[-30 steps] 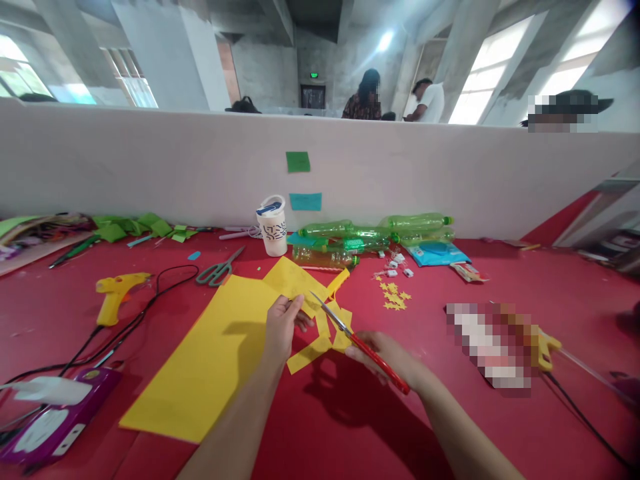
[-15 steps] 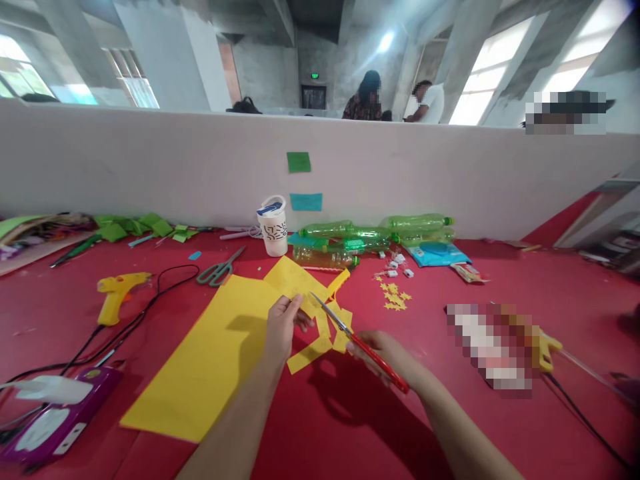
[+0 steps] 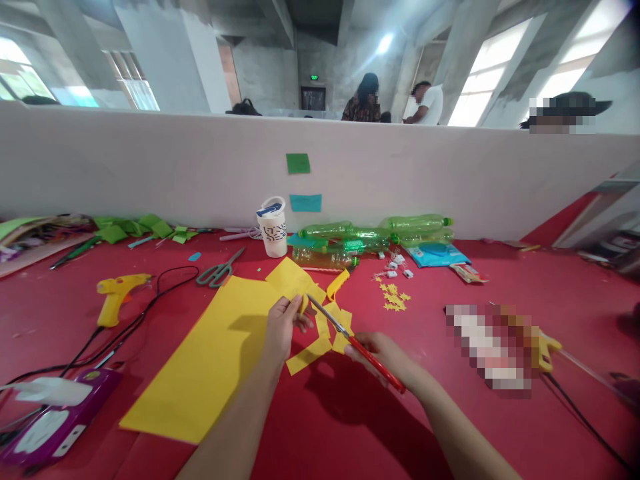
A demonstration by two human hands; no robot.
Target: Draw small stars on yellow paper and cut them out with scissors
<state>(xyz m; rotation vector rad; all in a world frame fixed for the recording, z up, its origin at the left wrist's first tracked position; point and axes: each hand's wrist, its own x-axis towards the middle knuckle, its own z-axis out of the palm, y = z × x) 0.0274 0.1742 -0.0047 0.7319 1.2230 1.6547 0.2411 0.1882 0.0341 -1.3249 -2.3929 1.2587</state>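
Between thumb and fingers, my left hand (image 3: 284, 324) pinches a small yellow paper piece (image 3: 303, 304). My right hand (image 3: 383, 357) grips red-handled scissors (image 3: 373, 360), whose blades point up and left, with the tips beside that piece. Whether the blades touch the paper I cannot tell. Below the hands lie yellow paper strips (image 3: 310, 355) and scraps. A large yellow sheet (image 3: 200, 360) is spread out left of my left hand, with another yellow piece (image 3: 287, 275) beyond it. Several small yellow stars (image 3: 394, 297) lie in a pile to the right.
Green plastic bottles (image 3: 365, 239) and a white cup (image 3: 274, 230) stand along the white partition (image 3: 200, 167). Grey scissors (image 3: 220, 269), a yellow glue gun (image 3: 117, 293) with its cable and a purple power strip (image 3: 60, 420) are at left. Another glue gun (image 3: 546, 350) lies at right.
The small yellow piece in my left hand has turned and now stands more upright by the fingertips. The scissors have shifted slightly left, and their blades look closer together.
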